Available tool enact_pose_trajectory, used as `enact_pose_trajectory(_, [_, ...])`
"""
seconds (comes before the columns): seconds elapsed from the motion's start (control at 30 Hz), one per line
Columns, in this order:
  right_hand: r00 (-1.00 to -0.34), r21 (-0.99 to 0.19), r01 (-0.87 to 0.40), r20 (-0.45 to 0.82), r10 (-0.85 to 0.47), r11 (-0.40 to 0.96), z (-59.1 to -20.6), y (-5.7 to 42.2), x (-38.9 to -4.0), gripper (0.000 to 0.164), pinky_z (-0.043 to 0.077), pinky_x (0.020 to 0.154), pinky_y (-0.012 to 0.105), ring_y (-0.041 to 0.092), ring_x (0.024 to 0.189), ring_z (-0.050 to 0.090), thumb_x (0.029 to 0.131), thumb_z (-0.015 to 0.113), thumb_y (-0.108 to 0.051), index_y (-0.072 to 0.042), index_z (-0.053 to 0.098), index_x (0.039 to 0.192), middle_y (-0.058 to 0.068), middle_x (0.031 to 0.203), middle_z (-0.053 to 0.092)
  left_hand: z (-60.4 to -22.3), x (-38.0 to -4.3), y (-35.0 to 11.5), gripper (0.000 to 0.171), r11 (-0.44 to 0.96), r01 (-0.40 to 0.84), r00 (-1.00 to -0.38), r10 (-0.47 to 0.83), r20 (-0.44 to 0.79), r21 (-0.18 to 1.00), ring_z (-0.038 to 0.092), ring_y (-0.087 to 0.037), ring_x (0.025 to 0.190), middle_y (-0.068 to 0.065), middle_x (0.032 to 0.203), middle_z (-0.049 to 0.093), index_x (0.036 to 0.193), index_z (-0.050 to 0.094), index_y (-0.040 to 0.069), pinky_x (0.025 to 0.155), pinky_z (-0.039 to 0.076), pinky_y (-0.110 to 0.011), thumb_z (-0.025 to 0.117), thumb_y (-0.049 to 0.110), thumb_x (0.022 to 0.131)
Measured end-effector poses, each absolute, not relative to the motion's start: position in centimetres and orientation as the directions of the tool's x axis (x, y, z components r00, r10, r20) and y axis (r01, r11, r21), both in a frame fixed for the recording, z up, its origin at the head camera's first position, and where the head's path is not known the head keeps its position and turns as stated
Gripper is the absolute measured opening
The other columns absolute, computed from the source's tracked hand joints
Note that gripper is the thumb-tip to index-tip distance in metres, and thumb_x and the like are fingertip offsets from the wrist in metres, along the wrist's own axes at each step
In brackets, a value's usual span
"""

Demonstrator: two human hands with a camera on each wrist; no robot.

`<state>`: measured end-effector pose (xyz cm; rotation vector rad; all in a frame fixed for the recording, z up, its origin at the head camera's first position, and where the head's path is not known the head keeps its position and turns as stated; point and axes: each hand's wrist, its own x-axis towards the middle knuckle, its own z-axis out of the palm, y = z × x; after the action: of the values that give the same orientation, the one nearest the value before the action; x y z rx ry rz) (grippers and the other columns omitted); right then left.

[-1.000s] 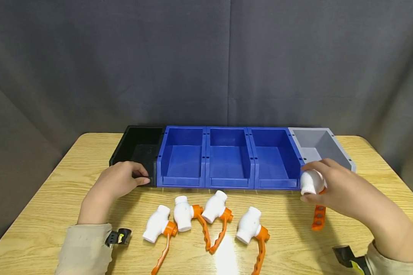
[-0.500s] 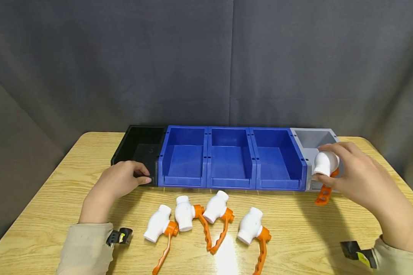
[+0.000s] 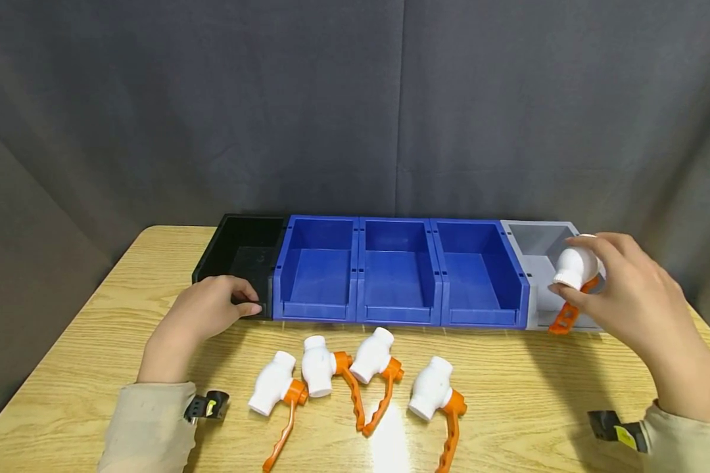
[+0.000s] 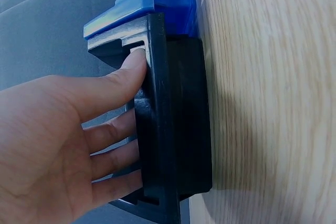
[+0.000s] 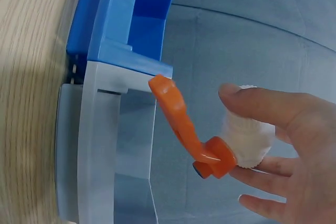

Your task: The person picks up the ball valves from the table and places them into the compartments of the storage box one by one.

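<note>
My right hand [image 3: 641,299] holds a white plastic ball valve [image 3: 574,266] over the grey bin [image 3: 541,320] at the right end of the row. Thumb and fingers pinch its white body. Its orange lever [image 5: 178,116] points down toward the bin's front in the right wrist view. My left hand [image 3: 210,309] grips the front rim of the black bin [image 4: 157,98] at the left end, thumb on the rim and fingertips hidden behind it. Several similar ball valves [image 3: 430,389] with orange levers lie on the table in front of the bins.
Three blue bins [image 3: 398,314] stand side by side between the black and grey ones. All sit along the back of the wooden table [image 3: 503,394]. A dark curtain [image 3: 307,112] hangs behind it.
My right hand has carried the ball valve back and to the right, from in front of the grey bin to above it. My left hand has stayed on the black bin.
</note>
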<state>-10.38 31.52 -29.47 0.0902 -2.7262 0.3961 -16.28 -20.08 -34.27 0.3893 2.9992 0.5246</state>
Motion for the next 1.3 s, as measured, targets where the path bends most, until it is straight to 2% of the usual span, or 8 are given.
enact_pose_trajectory(0.37, [-0.903, -0.287, -0.129, 0.430, 0.007, 0.949, -30.0, 32.0, -10.9, 0.063, 0.036, 0.079, 0.064, 0.043, 0.111, 0.048, 0.073, 0.085, -0.018, -0.010, 0.057, 0.129, 0.021, 0.131, 0.047, -34.3, -16.3, -20.1, 0.012, 0.906, 0.247, -0.962, 0.272, -0.028, 0.343, 0.063, -0.023, 0.085, -0.003, 0.091, 0.070, 0.096, 0.075, 0.012, 0.078, 0.050, -0.049, 0.074, 0.022, 0.090])
enact_pose_trajectory(0.57, [-0.879, -0.308, -0.125, 0.476, 0.039, 0.943, -30.7, 32.0, -11.4, 0.063, 0.035, 0.080, 0.064, 0.048, 0.108, 0.047, 0.075, 0.084, -0.014, -0.007, 0.056, 0.131, 0.025, 0.132, 0.046, -34.4, -16.4, -19.9, 0.012, 0.905, 0.248, -0.961, 0.274, -0.027, 0.344, 0.063, -0.023, 0.085, -0.003, 0.091, 0.070, 0.096, 0.075, 0.012, 0.078, 0.050, -0.049, 0.074, 0.022, 0.090])
enact_pose_trajectory(0.83, [-0.839, -0.312, -0.155, 0.543, 0.042, 0.937, -31.7, 31.8, -12.5, 0.065, 0.034, 0.083, 0.061, 0.050, 0.110, 0.045, 0.071, 0.087, -0.007, -0.004, 0.057, 0.129, 0.027, 0.131, 0.046, -34.3, -16.3, -20.1, 0.012, 0.906, 0.241, -0.963, 0.267, -0.027, 0.348, 0.063, -0.023, 0.085, -0.003, 0.091, 0.070, 0.096, 0.075, 0.012, 0.078, 0.050, -0.049, 0.074, 0.022, 0.090])
enact_pose_trajectory(1.03, [-0.815, -0.295, -0.179, 0.579, 0.027, 0.939, -32.3, 31.8, -13.1, 0.063, 0.035, 0.080, 0.057, 0.049, 0.106, 0.047, 0.069, 0.087, -0.006, -0.003, 0.058, 0.125, 0.027, 0.127, 0.049, -34.3, -16.3, -20.1, 0.013, 0.904, 0.244, -0.962, 0.271, -0.030, 0.350, 0.062, -0.022, 0.083, -0.002, 0.091, 0.070, 0.096, 0.075, 0.012, 0.077, 0.050, -0.048, 0.073, 0.023, 0.091])
enact_pose_trajectory(1.3, [-0.823, -0.300, -0.177, 0.567, 0.026, 0.937, -33.2, 32.5, -13.6, 0.064, 0.034, 0.083, 0.059, 0.050, 0.110, 0.045, 0.068, 0.087, -0.004, -0.003, 0.057, 0.125, 0.030, 0.128, 0.047, -34.5, -16.4, -20.1, 0.012, 0.903, 0.248, -0.962, 0.273, -0.023, 0.352, 0.062, -0.022, 0.083, -0.003, 0.091, 0.070, 0.096, 0.075, 0.012, 0.078, 0.050, -0.049, 0.074, 0.023, 0.090])
